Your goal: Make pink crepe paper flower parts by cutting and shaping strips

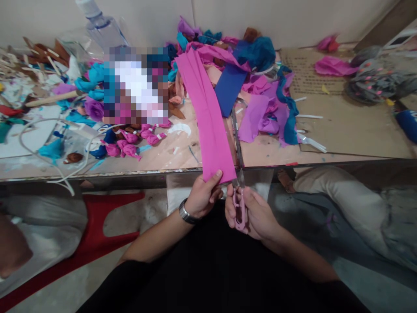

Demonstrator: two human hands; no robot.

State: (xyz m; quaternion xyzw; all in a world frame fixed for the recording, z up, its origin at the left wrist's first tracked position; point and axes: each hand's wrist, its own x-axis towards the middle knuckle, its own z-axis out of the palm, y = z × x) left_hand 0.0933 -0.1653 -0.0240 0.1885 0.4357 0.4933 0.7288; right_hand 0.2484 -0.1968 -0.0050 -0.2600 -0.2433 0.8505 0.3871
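Note:
A long strip of magenta crepe paper (208, 108) stretches from the table's near edge up toward the paper pile. My left hand (203, 195) pinches its near end, thumb on top; a dark watch sits on that wrist. My right hand (252, 213) is closed on pink-handled scissors (239, 204). Their blades run up along the strip's right edge.
The wooden table (342, 130) holds a heap of purple, blue and pink crepe paper (260, 87), small twisted paper flowers (130, 145), a plastic bottle (100, 26) and a white cable (48, 161). A red stool (97, 234) stands at my left. Another person's legs (358, 208) are at my right.

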